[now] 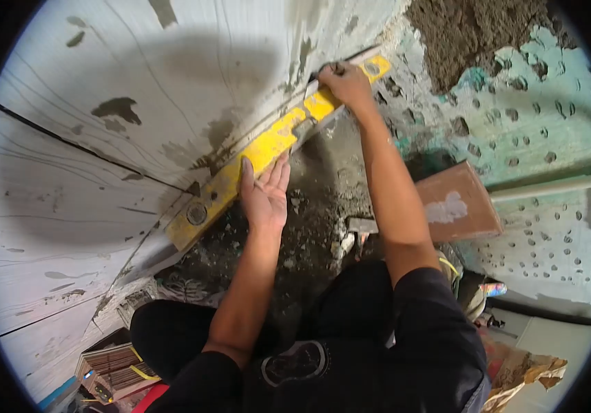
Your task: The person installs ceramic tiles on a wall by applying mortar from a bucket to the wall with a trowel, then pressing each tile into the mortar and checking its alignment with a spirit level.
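Observation:
A long yellow spirit level (pixel 261 148) lies slantwise along the edge of large white marbled tiles (pixel 102 138). My left hand (pixel 264 193) presses flat against the level's lower half, fingers spread. My right hand (pixel 347 86) grips the level near its upper end, fingers curled over it. Grey mortar (pixel 323 179) covers the surface beside the tiles, under my arms.
A reddish brick-like block (pixel 457 203) sits right of my right arm, with a small trowel blade (pixel 361 225) near it. A chipped green wall (pixel 536 124) carries a patch of fresh mortar (pixel 468 34). A white pipe (pixel 543 189) runs along it. Boxes (pixel 113 368) lie bottom left.

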A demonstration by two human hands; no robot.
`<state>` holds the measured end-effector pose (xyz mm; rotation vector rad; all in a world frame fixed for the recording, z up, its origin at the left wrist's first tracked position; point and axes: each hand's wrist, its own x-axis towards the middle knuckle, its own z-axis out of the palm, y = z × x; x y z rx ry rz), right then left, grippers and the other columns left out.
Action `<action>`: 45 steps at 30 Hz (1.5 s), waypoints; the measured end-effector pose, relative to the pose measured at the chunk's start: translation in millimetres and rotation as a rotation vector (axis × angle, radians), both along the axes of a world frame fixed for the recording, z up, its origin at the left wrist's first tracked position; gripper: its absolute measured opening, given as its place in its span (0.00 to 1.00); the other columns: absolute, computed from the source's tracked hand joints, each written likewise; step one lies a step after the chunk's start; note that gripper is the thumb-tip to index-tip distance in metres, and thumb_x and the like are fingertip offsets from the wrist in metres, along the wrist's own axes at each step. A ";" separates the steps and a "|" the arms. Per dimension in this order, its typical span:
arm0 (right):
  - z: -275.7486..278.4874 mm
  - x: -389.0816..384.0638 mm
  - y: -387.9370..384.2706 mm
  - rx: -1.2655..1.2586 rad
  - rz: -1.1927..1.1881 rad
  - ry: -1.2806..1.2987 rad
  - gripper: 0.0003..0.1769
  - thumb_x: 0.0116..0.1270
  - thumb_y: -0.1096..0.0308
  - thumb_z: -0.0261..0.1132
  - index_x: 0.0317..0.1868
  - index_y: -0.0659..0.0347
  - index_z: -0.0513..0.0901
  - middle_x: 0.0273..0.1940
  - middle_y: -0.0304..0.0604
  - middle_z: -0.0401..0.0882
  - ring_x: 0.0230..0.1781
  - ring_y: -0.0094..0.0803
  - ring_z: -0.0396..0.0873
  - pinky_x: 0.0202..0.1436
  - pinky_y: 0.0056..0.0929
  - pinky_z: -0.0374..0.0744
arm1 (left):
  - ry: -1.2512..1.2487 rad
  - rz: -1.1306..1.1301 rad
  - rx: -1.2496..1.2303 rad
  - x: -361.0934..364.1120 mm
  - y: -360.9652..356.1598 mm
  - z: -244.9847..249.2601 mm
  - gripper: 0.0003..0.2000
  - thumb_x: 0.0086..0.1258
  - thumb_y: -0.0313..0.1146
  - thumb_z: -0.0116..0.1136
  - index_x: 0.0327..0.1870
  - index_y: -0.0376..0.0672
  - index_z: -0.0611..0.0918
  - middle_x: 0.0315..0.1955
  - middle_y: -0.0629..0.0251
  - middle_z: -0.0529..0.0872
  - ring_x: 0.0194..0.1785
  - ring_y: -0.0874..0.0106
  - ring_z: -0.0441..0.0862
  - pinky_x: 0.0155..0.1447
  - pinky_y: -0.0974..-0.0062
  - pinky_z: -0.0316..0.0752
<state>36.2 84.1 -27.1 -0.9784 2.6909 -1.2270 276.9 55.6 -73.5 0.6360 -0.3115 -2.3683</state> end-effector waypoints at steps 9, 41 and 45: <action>-10.0 -14.5 -4.0 0.038 -0.088 -0.055 0.34 0.38 0.46 0.68 0.42 0.61 0.76 0.38 0.49 0.80 0.40 0.44 0.78 0.45 0.33 0.75 | -0.048 0.005 0.015 -2.9 0.7 4.0 0.27 0.69 0.47 0.44 0.58 0.32 0.64 0.56 0.49 0.70 0.61 0.61 0.68 0.67 0.66 0.58; -306.8 -32.3 33.0 0.254 -0.077 -0.163 0.71 0.31 0.38 0.73 0.67 0.71 0.42 0.68 0.61 0.42 0.70 0.52 0.40 0.70 0.44 0.43 | 0.135 -0.047 0.222 6.1 -6.2 -1.9 0.26 0.68 0.41 0.48 0.60 0.33 0.63 0.59 0.49 0.66 0.64 0.59 0.62 0.65 0.61 0.63; -318.0 -28.3 28.7 0.279 -0.085 -0.145 0.73 0.29 0.40 0.74 0.66 0.74 0.41 0.68 0.62 0.39 0.70 0.51 0.37 0.70 0.45 0.39 | 0.101 -0.048 0.137 5.4 -5.5 -4.6 0.25 0.68 0.41 0.48 0.60 0.33 0.64 0.58 0.48 0.67 0.64 0.59 0.64 0.64 0.62 0.64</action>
